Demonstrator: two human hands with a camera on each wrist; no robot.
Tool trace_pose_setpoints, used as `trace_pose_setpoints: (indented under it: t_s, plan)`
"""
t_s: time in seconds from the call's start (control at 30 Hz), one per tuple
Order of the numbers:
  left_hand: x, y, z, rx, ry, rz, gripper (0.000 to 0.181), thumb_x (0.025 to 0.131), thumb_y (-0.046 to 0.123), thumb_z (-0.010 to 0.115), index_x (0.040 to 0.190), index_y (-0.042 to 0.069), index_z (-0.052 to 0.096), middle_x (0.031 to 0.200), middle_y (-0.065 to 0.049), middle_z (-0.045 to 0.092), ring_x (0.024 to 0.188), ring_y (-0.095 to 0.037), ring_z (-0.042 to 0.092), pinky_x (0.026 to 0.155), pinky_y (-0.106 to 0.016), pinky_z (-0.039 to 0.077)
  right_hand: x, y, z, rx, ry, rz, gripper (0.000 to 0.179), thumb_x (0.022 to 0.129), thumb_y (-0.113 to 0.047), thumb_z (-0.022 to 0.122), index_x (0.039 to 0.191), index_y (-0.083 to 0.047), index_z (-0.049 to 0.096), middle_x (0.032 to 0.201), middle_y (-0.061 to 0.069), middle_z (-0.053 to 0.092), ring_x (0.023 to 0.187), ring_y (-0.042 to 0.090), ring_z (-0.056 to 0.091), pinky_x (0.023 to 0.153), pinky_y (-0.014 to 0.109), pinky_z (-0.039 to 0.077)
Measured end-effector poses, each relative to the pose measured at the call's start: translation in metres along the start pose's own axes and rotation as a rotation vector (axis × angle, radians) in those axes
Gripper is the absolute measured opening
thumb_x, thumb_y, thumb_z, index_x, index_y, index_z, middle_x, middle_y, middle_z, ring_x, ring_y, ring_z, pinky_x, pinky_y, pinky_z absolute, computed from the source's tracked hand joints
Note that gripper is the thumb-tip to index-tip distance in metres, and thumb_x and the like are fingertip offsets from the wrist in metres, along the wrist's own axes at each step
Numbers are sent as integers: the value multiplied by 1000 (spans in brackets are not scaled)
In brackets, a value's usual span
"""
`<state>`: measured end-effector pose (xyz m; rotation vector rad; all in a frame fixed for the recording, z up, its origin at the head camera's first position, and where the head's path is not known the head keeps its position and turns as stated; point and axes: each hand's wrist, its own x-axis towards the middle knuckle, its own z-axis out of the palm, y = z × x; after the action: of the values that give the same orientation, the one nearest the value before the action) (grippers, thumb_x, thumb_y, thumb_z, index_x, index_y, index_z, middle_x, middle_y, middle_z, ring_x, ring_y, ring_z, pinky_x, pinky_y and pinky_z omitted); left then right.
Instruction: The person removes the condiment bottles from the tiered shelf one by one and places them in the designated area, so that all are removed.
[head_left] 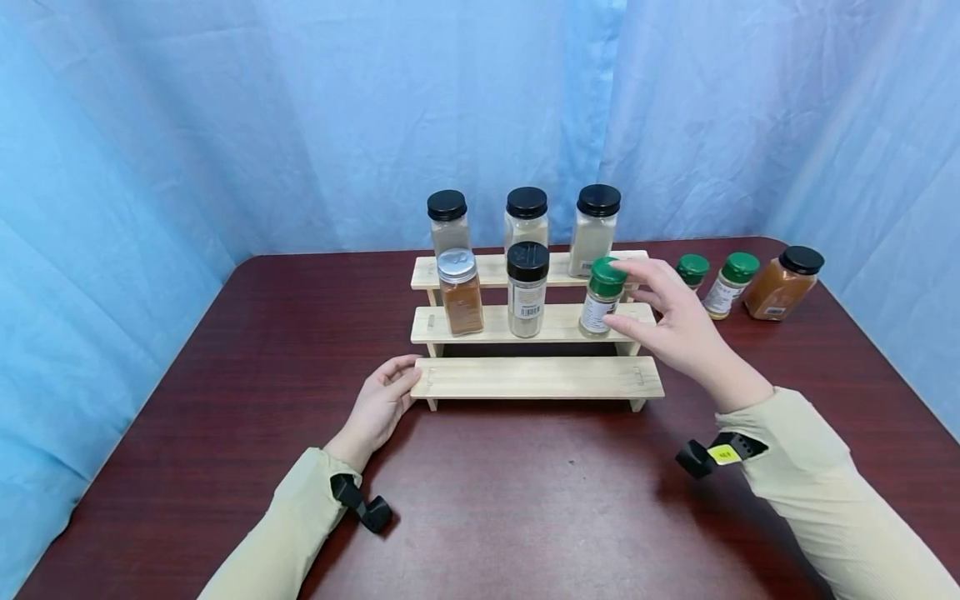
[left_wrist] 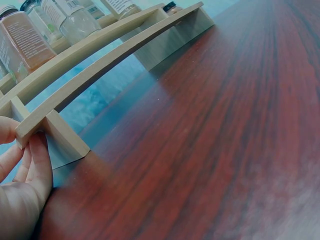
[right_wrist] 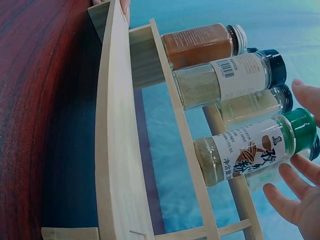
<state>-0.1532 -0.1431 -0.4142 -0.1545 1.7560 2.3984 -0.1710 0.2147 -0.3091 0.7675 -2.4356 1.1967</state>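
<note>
A three-step wooden rack [head_left: 536,379] stands on the table. My left hand [head_left: 381,404] grips the left end of its lowest step; the left wrist view shows the fingers [left_wrist: 37,162] below the board. On the middle step's right end stands a green-capped spice jar [head_left: 597,312]. Around its cap my right hand [head_left: 678,325] is spread, and in the right wrist view the fingers [right_wrist: 295,182] look loose beside it; whether a fingertip touches is unclear. Sharing that step are a silver-capped jar of brown powder [head_left: 461,304] and a black-capped shaker jar [head_left: 527,304].
The top step bears three black-capped jars, the rightmost one [head_left: 592,242] beside the rack's end. Right of the rack stand two green-capped jars, one [head_left: 724,296] plainly visible, and a black-capped jar of orange-brown powder [head_left: 778,292]. Blue curtains [head_left: 375,125] surround the dark red table [head_left: 300,350].
</note>
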Motion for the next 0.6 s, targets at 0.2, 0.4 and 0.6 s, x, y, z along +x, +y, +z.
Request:
trace_pose_setpoints:
  t_s: [0.2,0.4,0.6]
  plan:
    - [1,0,0,-6,-7,-6,26,96,-5,42,122,-5,44,95,2,58,84,-5,60,73,-17,51,0,1,3,27,5,6,59,79,4,72,133,-7,50,132,11,46,109,-1,43,93,11,41]
    - [1,0,1,0,-5,-6,29,96,-5,41,126,-8,41,96,1,57,84,-5,60,73,-17,51,-1,0,5,29,-4,50,61,80,3,72,135,-8,47,123,8,49,102,1,46,96,48,46]
    - [0,0,1,-2,-7,-4,29,96,-5,42,126,-8,41,95,1,57,84,-5,60,73,-17,51,-4,3,10,40,-17,97,67,81,0,71,140,-11,40,124,13,51,106,4,48,96,56,44]
